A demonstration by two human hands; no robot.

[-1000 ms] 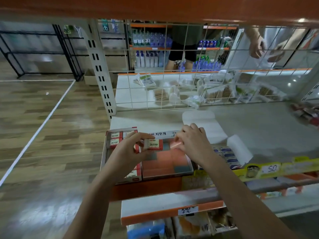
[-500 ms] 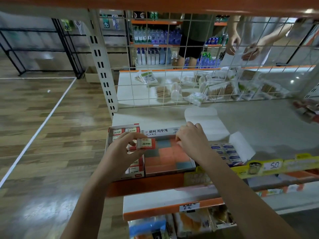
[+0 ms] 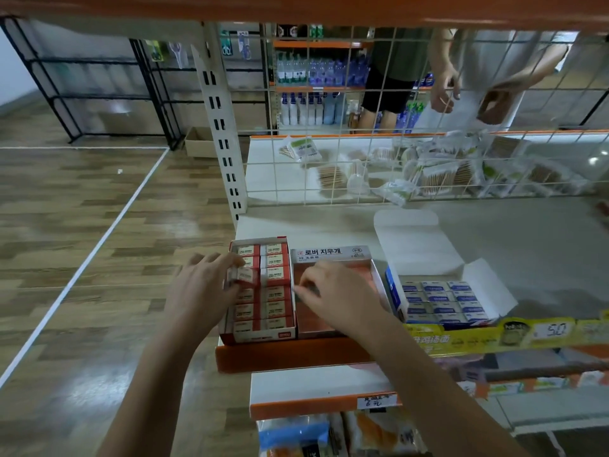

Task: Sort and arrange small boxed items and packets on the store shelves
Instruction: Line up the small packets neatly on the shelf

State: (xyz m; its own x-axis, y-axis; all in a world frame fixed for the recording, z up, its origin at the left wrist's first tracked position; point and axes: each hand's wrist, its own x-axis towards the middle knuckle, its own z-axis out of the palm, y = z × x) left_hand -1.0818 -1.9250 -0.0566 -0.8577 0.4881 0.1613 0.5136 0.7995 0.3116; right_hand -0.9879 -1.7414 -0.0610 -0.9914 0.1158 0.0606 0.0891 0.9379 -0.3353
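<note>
The small red-and-white eraser box (image 3: 245, 276) sits in my left hand (image 3: 202, 291), pinched between thumb and fingertips right over the left column of the red display carton (image 3: 260, 290), which I take as my landmark at the left front corner of the shelf (image 3: 494, 239). That carton holds two columns of the same little boxes marked 2B; I count about six showing in the right column, while my hand and the held box cover part of the left column, so its count I cannot give. Just to the right of the red carton, touching its side, stands one orange-lined carton (image 3: 333, 258) with a white back panel printed in Korean, and my right hand (image 3: 336, 295) is down inside it, fingers curled with the fingertips pinching something thin and pale at its left edge; what that is I cannot tell. Further right of the red carton, a little apart from the orange one, is one blue-and-white carton (image 3: 441, 301) with its white flaps folded open, showing three columns of blue-labelled boxes in roughly four rows. Along the shelf front to the right of the red carton runs a yellow price strip (image 3: 494, 334) with one tag reading 50. Behind the red carton, beyond the wire grid (image 3: 329, 159), packets of wooden sticks (image 3: 438, 176) lie scattered on the far shelf, and two people (image 3: 445, 87) stand there, only their bodies and arms in view.
</note>
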